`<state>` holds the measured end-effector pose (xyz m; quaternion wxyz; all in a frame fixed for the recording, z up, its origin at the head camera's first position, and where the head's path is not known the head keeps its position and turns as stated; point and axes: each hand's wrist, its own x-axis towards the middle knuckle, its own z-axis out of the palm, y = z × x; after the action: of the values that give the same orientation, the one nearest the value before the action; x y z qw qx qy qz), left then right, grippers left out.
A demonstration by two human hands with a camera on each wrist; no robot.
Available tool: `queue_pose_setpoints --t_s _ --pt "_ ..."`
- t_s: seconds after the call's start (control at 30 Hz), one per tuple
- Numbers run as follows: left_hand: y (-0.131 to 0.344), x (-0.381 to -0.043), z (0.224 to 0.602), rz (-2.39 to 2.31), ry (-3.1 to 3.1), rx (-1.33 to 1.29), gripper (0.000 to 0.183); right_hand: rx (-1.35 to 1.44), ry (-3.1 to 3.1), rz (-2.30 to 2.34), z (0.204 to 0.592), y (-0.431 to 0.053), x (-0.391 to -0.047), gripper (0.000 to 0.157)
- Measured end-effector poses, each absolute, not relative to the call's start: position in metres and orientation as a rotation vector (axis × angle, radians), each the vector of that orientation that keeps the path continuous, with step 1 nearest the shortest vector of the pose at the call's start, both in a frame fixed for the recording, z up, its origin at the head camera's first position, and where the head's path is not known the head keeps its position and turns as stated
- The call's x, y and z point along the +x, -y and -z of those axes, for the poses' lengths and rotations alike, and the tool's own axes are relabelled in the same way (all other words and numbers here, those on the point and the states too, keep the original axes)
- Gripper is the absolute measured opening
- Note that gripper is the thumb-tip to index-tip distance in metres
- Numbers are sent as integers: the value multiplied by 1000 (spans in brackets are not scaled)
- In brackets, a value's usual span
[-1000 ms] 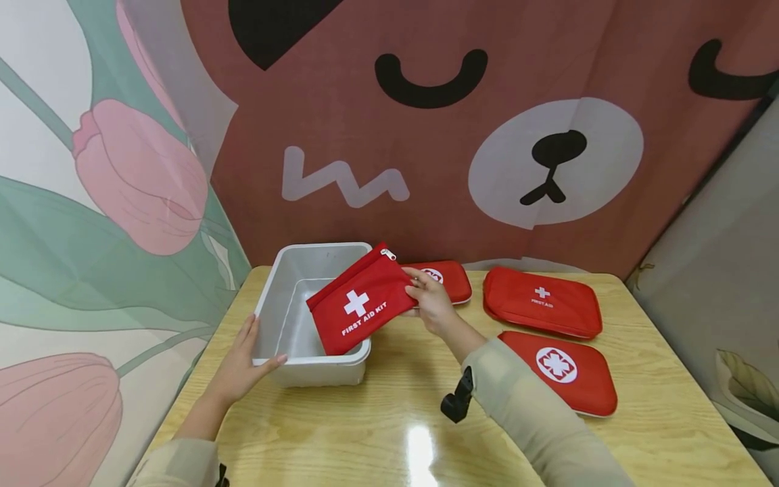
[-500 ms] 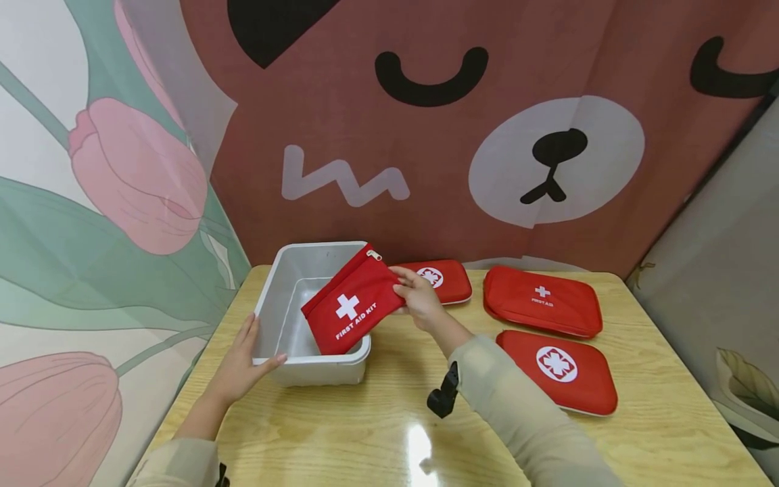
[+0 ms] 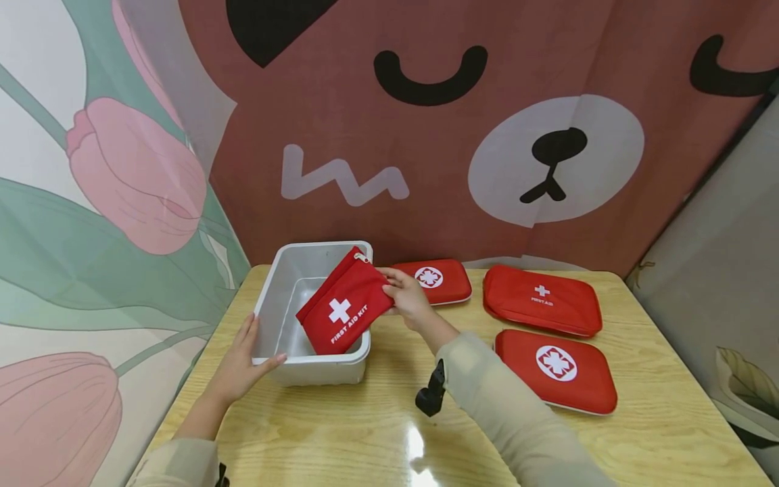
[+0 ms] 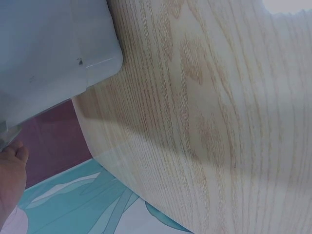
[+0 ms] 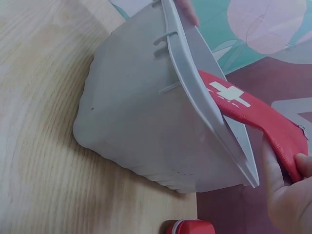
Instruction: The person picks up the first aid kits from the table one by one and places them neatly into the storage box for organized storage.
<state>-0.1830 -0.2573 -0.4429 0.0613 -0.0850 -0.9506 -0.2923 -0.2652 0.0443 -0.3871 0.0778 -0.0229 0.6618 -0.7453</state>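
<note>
A red zippered first aid pouch (image 3: 349, 297) with a white cross hangs tilted over the right side of a grey plastic bin (image 3: 322, 373), its lower left part dipping inside the rim. My right hand (image 3: 409, 297) pinches the pouch by its right end, thumb on the front face. In the right wrist view the pouch (image 5: 263, 114) crosses the bin's rim (image 5: 200, 105). My left hand (image 3: 240, 368) rests on the bin's near left corner, thumb along the front rim and fingers along the left side. Only part of that hand (image 4: 12, 170) shows in the left wrist view.
Behind my right hand lies a red hard case (image 3: 447, 284) with a round white emblem. Farther right on the wooden table (image 3: 341, 439) are a red first aid bag (image 3: 548, 311) and another red emblem case (image 3: 572, 385). A printed curtain (image 3: 426, 155) hangs right behind the table.
My right hand has carried the first aid pouch leftward, farther over the bin, and the right sleeve has shifted left with it. My left hand stays on the bin's corner.
</note>
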Motion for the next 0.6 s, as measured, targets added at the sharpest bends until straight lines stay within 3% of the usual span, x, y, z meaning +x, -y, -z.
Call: queue_pose_setpoints --t_s 0.3,0.6 --pt "257 -182 444 873 2886 -235 93 -279 -2132 2051 370 -32 -258 34" --pt "257 -183 443 879 2870 -260 93 -319 -2115 2067 388 -25 -266 32"
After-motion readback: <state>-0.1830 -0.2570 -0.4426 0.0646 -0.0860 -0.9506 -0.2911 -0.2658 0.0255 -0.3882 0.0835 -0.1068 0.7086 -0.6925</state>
